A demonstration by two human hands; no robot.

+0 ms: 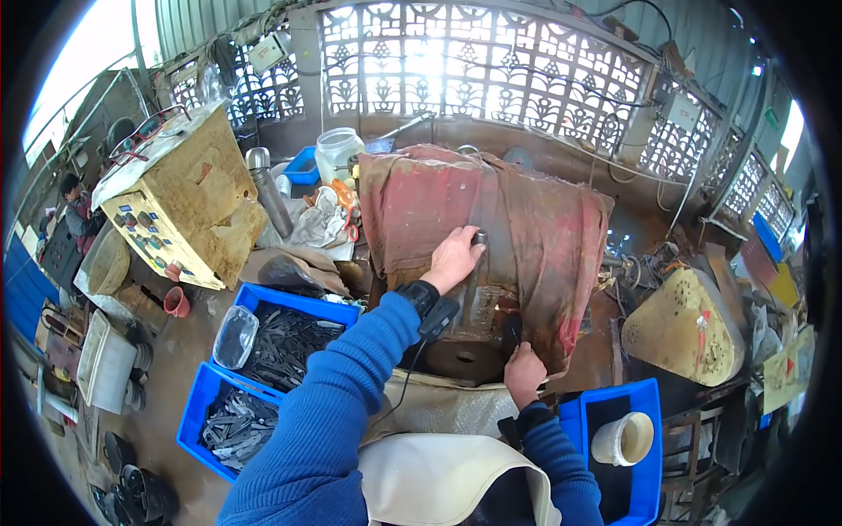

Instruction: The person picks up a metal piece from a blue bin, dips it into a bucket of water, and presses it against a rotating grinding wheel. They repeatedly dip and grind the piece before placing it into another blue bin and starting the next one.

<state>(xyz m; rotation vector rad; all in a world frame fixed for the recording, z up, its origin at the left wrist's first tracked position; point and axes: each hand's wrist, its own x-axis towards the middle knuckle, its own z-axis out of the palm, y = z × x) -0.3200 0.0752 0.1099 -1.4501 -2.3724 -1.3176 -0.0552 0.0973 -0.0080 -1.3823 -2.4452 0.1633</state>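
My left hand reaches forward and grips a dark upright lever handle on a machine draped in a stained red cloth. My right hand is lower, at the machine's front under the cloth's edge, its fingers closed around something small and dark that I cannot make out. Both arms wear blue sleeves with black wrist straps. A pale apron covers my lap.
Two blue crates of dark metal pieces sit at my left, with a clear plastic bag. At my right, a blue crate holds a white cup. A yellow control box, a steel flask and a plastic jar stand behind.
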